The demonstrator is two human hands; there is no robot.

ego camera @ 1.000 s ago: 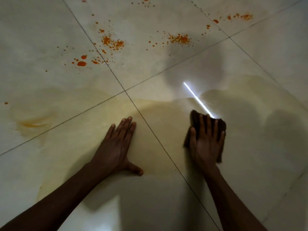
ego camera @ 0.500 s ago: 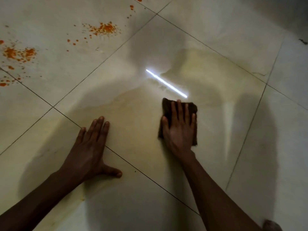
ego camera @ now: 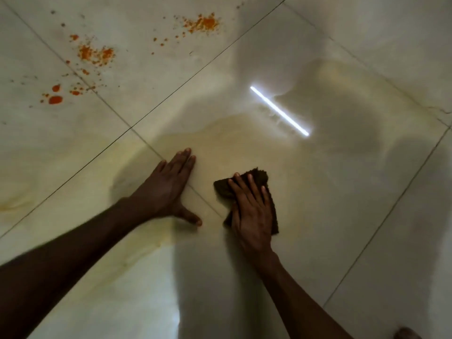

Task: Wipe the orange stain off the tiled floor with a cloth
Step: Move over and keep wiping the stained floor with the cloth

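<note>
A dark brown cloth (ego camera: 263,178) lies flat on the pale tiled floor (ego camera: 342,216), pinned under my right hand (ego camera: 252,211), whose fingers are spread over it. My left hand (ego camera: 168,189) rests palm-down on the tiles just to the left, holding nothing. Orange stain splatters (ego camera: 95,53) sit far off at the upper left, with a second orange patch (ego camera: 204,23) near the top and larger orange drops (ego camera: 55,99) at the left. A yellowish wet smear (ego camera: 232,143) spreads around both hands.
Dark grout lines (ego camera: 195,72) cross the floor diagonally. A bright strip of reflected light (ego camera: 278,111) lies beyond the cloth. Part of a foot (ego camera: 406,333) shows at the bottom right corner.
My right hand has slid the cloth left and nearer to me, close to my left hand. The view has swung left, bringing more orange splatters into sight.
</note>
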